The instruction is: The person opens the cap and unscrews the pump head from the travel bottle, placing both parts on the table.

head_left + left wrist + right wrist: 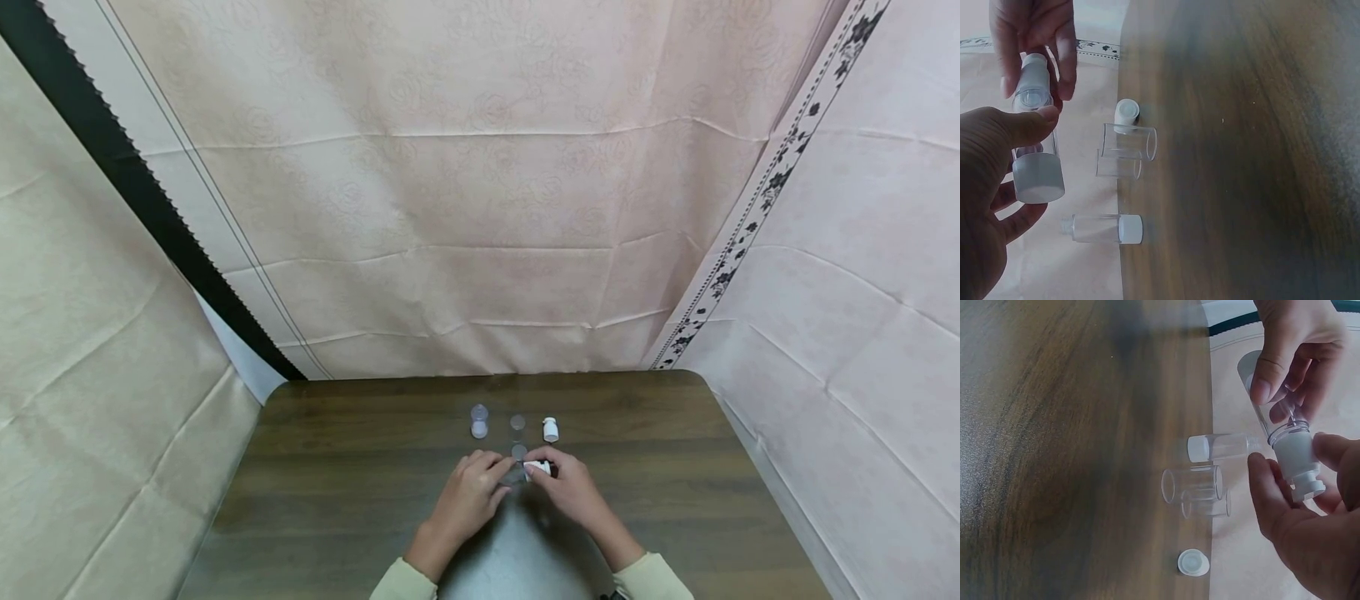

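Observation:
My left hand [467, 493] holds a clear bottle with a white base [1038, 178], its thumb and fingers curled round the bottle's body. My right hand [573, 490] pinches a white pump top [1296, 453] between thumb and fingers. The pump top meets the bottle's mouth in both wrist views, its inner end towards the bottle; whether the thread is engaged I cannot tell. Both hands are close together above the front of the table items.
Beyond the hands on the wooden table [337, 467] stand a second clear bottle with a white base [1229, 447], two clear cylindrical caps [1192, 485] and another white pump top [551, 429]. Cloth drapes [480, 208] hang behind the table and at both sides.

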The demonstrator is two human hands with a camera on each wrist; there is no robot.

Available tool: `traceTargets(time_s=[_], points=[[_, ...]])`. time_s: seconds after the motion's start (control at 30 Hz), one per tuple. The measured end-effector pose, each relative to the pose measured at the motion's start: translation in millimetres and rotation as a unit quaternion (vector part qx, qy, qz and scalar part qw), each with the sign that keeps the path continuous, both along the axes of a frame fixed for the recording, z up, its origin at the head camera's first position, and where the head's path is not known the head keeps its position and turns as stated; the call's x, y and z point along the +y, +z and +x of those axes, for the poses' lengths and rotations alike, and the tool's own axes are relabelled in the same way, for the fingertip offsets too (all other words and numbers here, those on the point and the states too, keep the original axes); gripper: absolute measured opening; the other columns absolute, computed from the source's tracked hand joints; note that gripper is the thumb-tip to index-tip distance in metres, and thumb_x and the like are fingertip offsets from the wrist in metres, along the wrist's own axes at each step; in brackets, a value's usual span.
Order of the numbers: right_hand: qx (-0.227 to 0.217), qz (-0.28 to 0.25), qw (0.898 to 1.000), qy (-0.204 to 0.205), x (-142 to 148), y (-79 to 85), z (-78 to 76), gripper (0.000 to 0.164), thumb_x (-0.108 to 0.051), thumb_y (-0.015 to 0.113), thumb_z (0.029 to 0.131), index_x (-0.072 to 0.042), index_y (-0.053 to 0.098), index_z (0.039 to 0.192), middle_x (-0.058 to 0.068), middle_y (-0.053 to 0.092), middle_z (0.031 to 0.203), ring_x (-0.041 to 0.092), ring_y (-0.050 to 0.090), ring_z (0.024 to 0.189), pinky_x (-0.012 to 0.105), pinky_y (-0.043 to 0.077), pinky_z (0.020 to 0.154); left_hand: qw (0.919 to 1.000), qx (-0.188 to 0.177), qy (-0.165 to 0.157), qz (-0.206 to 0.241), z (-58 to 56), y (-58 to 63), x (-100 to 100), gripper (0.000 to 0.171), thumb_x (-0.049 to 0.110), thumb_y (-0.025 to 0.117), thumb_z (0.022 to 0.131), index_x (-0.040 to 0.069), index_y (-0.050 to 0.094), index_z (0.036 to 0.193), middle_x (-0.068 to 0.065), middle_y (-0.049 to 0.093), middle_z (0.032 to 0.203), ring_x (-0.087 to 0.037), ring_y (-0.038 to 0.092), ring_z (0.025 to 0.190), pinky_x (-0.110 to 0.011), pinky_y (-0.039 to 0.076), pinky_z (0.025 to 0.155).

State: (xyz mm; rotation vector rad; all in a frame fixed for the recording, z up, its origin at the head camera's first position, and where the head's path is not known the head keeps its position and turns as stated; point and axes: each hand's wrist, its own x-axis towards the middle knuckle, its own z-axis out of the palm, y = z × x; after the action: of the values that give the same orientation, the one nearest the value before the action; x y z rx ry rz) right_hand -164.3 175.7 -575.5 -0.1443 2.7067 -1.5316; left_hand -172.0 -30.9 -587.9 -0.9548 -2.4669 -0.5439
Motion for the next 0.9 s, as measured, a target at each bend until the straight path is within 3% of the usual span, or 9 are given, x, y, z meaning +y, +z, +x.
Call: traceTargets(time_s=[0.43,0.73,0.9], points=[[0.006,-0.034,0.999,0.018,1.0,0.3,-1.9,0.019,-0.006,0.081,0.087,-0.015,0.072,0.101,0.005,0.073,0.102,0.011,0.062,0.088,0.022,0.051,0.075,0.9999,-0.015,0.004,-0.001,0.0,1.4,-1.9,0.042,0.02,0.091,0.08,0.015,0.076,0.118,0.003,0.073,0.105,-0.013,0.067,0.095,-0.032,0.056,0.078],[0.023,-0.076,0.996,0.041,0.3,0.1,0.8,0.026,0.008,0.077,0.085,-0.011,0.071,0.102,0.011,0.072,0.115,0.01,0.063,0.095,0.02,0.051,0.078,0.9998,-0.015,0.0,0.015,-0.3,-0.7,-1.9,0.043,0.02,0.092,0.079,0.014,0.076,0.119,0.002,0.073,0.105,-0.013,0.068,0.094,-0.033,0.057,0.079],[0.046,-0.124,0.989,0.072,1.2,-1.9,1.1,0.031,0.012,0.074,0.087,0.001,0.068,0.115,0.023,0.069,0.125,0.027,0.066,0.114,0.022,0.054,0.088,0.9999,0.0,0.001,0.014,-0.5,-0.6,-2.7,0.045,0.018,0.093,0.076,0.014,0.076,0.117,0.002,0.073,0.103,-0.014,0.068,0.093,-0.033,0.057,0.078]])
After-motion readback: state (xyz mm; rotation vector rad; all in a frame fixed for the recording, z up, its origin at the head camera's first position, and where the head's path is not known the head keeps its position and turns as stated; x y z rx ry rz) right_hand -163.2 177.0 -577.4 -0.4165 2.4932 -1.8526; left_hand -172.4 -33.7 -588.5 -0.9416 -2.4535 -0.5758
